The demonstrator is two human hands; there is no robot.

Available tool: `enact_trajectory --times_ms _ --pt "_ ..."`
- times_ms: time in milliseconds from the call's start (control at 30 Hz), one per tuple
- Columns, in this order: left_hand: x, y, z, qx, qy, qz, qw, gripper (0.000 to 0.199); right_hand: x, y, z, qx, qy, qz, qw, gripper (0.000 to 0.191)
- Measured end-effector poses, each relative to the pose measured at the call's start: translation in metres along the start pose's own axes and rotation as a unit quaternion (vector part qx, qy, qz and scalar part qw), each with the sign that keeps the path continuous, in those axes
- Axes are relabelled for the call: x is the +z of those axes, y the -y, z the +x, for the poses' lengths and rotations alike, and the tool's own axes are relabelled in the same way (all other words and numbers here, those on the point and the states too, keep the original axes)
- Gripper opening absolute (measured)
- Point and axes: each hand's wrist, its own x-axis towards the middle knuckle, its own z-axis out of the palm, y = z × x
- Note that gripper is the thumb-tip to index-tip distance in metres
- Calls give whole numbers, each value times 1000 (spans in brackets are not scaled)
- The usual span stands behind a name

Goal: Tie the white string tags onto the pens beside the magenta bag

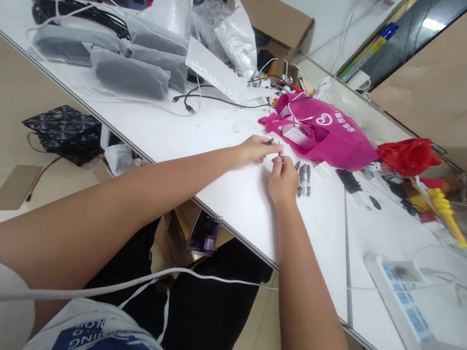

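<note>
Through the head view, I see the left hand [256, 151] pinching a slim dark piece [269, 141] above the bench [203, 140], inward of its front edge. The right hand [283, 178] has its fingers curled close by; I can't tell whether they grip anything. Grey pen-like pieces [302, 180] lie just beside it, near the pink bag [333, 138]. I'd judge the slim piece light, stiff, slightly slippery, best taken mid-length.
</note>
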Motion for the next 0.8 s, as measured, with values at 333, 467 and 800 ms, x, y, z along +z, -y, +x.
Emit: enact_trajectory --times_ms 333,467,800 --pt "-4 5 4 48 26 43 998 23 0 1 0 9 7 -1 1000 25" --pt "-4 6 6 51 29 39 998 23 -1 3 0 16 9 5 1000 24" --pt "-3 4 3 40 28 46 998 24 -1 4 -1 15 10 -5 1000 25"
